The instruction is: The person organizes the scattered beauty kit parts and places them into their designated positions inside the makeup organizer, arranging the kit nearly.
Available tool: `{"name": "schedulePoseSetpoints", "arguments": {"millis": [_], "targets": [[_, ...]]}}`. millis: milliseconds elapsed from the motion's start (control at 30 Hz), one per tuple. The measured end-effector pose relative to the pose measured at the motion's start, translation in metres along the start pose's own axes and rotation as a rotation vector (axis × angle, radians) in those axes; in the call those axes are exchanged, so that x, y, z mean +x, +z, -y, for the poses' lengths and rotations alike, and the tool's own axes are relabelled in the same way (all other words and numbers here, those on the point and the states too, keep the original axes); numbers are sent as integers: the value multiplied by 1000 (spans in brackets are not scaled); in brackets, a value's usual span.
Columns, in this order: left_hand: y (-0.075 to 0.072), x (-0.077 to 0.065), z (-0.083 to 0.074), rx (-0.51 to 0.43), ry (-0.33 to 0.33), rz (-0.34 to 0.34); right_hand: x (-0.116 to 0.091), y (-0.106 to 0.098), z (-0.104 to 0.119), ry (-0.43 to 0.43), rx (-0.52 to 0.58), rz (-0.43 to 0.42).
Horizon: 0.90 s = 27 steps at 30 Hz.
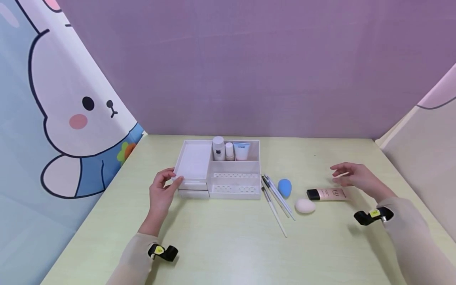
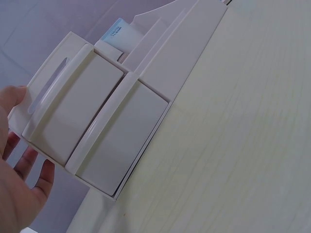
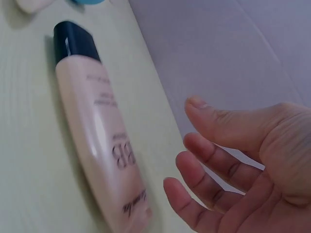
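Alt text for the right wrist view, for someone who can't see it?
A person's right hand, nothing in its grip, hovers beside a black-capped pink BB tube lying on a pale table. A purple backdrop stands behind; a pale object and a blue object are cut off at top left.

In the rear of the organizer (image 1: 194,158) stand two bottles (image 1: 219,149) and a tube (image 1: 242,152); to the organizer's right lie brushes (image 1: 274,212), then two sponges (image 1: 284,188), farthest right the BB tube (image 1: 329,194).
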<state>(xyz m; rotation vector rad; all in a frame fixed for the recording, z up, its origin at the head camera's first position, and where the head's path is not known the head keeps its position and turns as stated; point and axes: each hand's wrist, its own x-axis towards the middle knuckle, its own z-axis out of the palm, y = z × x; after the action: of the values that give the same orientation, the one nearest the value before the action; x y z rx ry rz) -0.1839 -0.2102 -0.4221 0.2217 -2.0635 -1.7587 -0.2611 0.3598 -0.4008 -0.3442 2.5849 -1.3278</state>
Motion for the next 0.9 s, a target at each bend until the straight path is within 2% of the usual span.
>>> {"name": "schedulePoseSetpoints", "arguments": {"millis": [267,467,633,900], "targets": [[1,-1,-1,-10,13,-5,-10,-4,-14,31,-21,35],[0,-1,-2,-16,23,-4,-17,-6,-22,56,-119,61],[0,0,-1,-10,5,1,-21,-6,-29,56,-181,91],[-1,0,0,-7,-14,7,-22,-4,-32,63,-185,89]]}}
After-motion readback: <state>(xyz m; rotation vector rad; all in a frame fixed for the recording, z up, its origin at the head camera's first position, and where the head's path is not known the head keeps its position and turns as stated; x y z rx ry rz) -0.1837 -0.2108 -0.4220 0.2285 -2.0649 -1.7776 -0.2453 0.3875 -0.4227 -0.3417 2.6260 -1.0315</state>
